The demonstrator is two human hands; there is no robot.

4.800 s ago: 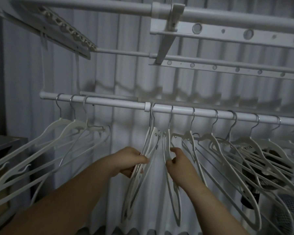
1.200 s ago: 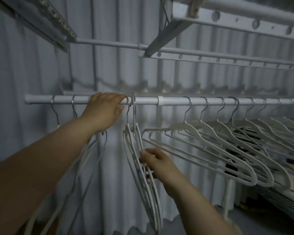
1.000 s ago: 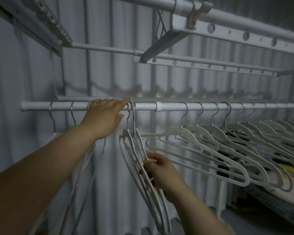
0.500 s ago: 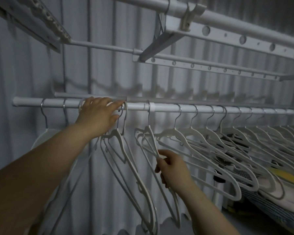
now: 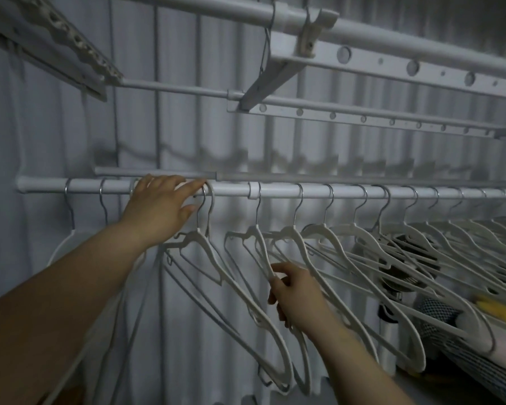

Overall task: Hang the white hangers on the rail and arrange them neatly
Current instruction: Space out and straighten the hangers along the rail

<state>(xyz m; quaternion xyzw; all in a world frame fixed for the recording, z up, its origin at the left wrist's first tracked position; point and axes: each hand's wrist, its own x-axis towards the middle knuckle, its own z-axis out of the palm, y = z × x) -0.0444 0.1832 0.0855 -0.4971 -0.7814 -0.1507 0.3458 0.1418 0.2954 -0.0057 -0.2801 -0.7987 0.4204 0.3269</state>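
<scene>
The smooth white rail [image 5: 313, 192] runs level left to right, strung with slim white hangers [image 5: 345, 229] on thin metal hooks. The left hand [image 5: 158, 209], fingers straight, rests on the rail against two bunched hooks [image 5: 208, 194]. Lower right, the right hand [image 5: 297, 290] pinches the sloping shoulder of the next hanger [image 5: 262, 249].

White hangers [image 5: 327, 258] with silver hooks, white rail [image 5: 348, 192], pale grey ribbed wall [image 5: 187, 127].
</scene>
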